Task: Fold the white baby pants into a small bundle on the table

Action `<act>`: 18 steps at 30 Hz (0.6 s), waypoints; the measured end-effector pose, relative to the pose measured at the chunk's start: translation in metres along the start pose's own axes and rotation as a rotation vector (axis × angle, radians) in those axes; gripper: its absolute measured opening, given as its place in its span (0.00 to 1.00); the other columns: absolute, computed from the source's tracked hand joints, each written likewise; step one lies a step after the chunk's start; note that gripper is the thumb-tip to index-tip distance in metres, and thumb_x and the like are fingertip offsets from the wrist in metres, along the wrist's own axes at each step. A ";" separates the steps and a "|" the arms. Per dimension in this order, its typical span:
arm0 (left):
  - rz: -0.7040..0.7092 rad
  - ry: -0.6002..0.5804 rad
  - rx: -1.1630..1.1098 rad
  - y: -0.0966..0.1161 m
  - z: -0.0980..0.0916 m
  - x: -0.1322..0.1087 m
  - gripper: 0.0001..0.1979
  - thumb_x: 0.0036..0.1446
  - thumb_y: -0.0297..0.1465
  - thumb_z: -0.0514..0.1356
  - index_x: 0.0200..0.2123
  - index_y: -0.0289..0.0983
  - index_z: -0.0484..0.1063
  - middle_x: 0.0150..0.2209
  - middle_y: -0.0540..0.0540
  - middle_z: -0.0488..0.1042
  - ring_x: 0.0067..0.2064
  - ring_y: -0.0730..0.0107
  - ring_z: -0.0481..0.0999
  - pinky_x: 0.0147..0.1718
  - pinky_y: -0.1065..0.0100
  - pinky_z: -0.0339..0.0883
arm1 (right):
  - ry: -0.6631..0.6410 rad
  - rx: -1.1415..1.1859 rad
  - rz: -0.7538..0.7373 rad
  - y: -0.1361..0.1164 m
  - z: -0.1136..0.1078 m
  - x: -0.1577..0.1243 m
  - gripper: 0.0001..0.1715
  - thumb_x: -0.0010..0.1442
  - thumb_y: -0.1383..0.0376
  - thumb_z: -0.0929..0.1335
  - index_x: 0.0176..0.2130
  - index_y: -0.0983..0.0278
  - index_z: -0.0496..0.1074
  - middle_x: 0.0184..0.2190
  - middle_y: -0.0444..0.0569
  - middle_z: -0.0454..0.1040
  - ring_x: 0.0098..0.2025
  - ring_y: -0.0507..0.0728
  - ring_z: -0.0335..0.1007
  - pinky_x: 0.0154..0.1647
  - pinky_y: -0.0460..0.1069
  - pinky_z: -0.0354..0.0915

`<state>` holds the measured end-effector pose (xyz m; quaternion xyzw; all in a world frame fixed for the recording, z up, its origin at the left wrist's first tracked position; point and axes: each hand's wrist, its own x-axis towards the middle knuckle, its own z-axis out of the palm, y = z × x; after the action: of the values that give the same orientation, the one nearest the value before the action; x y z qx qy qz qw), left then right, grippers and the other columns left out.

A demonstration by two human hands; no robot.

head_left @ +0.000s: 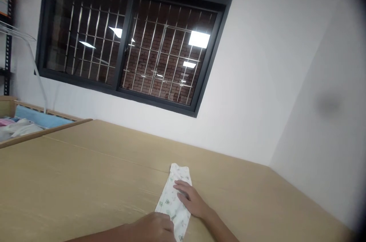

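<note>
We have the fingers of our right hand (196, 201) loosely extended, slightly parted, over the upper face of a white printed cloth (170, 201), laid on it rather than closed round it. Our left hand (157, 226) is curled at the cloth's near left edge; its fingertips are turned under, so we cannot tell whether they pinch the fabric.

The cloth lies flat beneath and between our hands, its long axis running away from us, narrowing toward the far end. That far end sits just beyond our right fingertips, so the right hand is the nearer to it; the left is nearer the close end.

Outward from our fingers on all sides spreads the wooden tabletop (85, 181). Far off to their left stands a wooden-railed bin (25, 138) with blue lining, and beyond that a dark shelf (8, 55) bearing orange packaging (4, 2). The cloth carries small green and grey motifs; we can read no brand, label or writing anywhere.
</note>
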<state>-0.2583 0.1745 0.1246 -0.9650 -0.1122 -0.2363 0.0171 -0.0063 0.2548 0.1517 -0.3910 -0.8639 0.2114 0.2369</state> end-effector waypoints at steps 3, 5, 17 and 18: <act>0.010 0.041 -0.044 0.006 -0.003 -0.001 0.04 0.66 0.31 0.62 0.43 0.40 0.74 0.36 0.50 0.74 0.36 0.69 0.74 0.36 0.69 0.65 | 0.082 0.011 -0.053 0.003 0.005 0.004 0.23 0.73 0.53 0.63 0.58 0.60 0.76 0.63 0.54 0.67 0.65 0.63 0.61 0.69 0.61 0.56; 0.023 0.066 -0.052 0.013 -0.008 -0.002 0.04 0.68 0.32 0.60 0.43 0.40 0.73 0.36 0.51 0.74 0.37 0.70 0.74 0.35 0.69 0.64 | 0.147 -0.008 -0.075 0.004 0.006 0.011 0.23 0.73 0.53 0.63 0.56 0.62 0.77 0.61 0.54 0.69 0.64 0.63 0.63 0.68 0.60 0.56; 0.061 0.138 0.191 0.028 0.011 -0.003 0.07 0.62 0.31 0.60 0.32 0.39 0.66 0.26 0.51 0.64 0.24 0.69 0.58 0.23 0.64 0.43 | 0.087 -0.233 0.013 0.007 -0.012 0.054 0.18 0.68 0.63 0.58 0.38 0.65 0.73 0.42 0.55 0.76 0.48 0.64 0.71 0.54 0.58 0.65; 0.047 0.124 0.140 0.029 0.004 -0.001 0.09 0.63 0.33 0.58 0.30 0.39 0.66 0.26 0.50 0.66 0.25 0.69 0.59 0.23 0.64 0.45 | 0.089 -0.225 0.004 0.006 -0.013 0.055 0.18 0.69 0.63 0.57 0.38 0.65 0.73 0.42 0.54 0.76 0.47 0.64 0.71 0.54 0.58 0.65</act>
<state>-0.2507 0.1464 0.1209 -0.9473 -0.1046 -0.2868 0.0971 -0.0274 0.3034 0.1718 -0.4258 -0.8700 0.0962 0.2291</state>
